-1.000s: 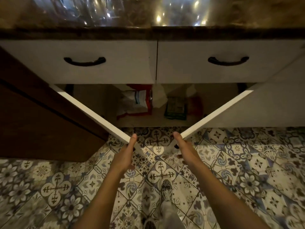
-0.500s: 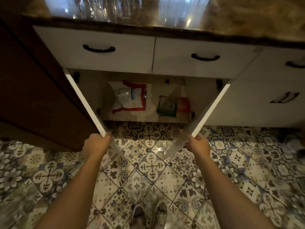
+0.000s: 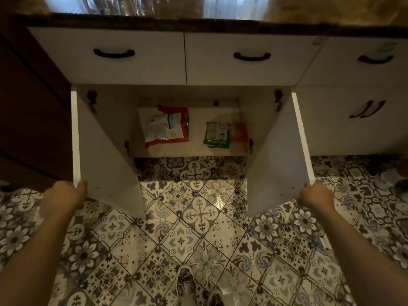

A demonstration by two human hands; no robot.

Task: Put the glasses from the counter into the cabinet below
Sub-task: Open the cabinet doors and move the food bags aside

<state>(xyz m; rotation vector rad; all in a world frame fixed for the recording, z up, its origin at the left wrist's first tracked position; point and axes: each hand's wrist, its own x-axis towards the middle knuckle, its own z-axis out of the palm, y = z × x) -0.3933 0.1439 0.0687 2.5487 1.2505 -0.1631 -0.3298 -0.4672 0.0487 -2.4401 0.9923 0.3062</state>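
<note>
Clear glasses (image 3: 123, 5) stand in a blurred row on the dark stone counter (image 3: 220, 24) at the top edge. Below it the white cabinet (image 3: 194, 151) stands wide open. My left hand (image 3: 64, 196) grips the lower corner of the left door (image 3: 103, 155). My right hand (image 3: 314, 197) grips the lower corner of the right door (image 3: 278, 155). On the cabinet shelf lie a red and white bag (image 3: 166, 127) and a green packet (image 3: 216, 134) with an orange packet (image 3: 239, 131) beside it.
Two white drawers with black handles (image 3: 113, 53) (image 3: 251, 56) sit above the opening. More white cabinet fronts (image 3: 362, 115) run to the right, and a dark wooden panel (image 3: 28, 111) stands at the left. Patterned floor tiles (image 3: 198, 213) lie below, with my shoes (image 3: 185, 281) at the bottom.
Both doors have swung outward from half open to fully open. My hands moved apart with them, left hand leftward and right hand rightward. The camera pulled back slightly.
</note>
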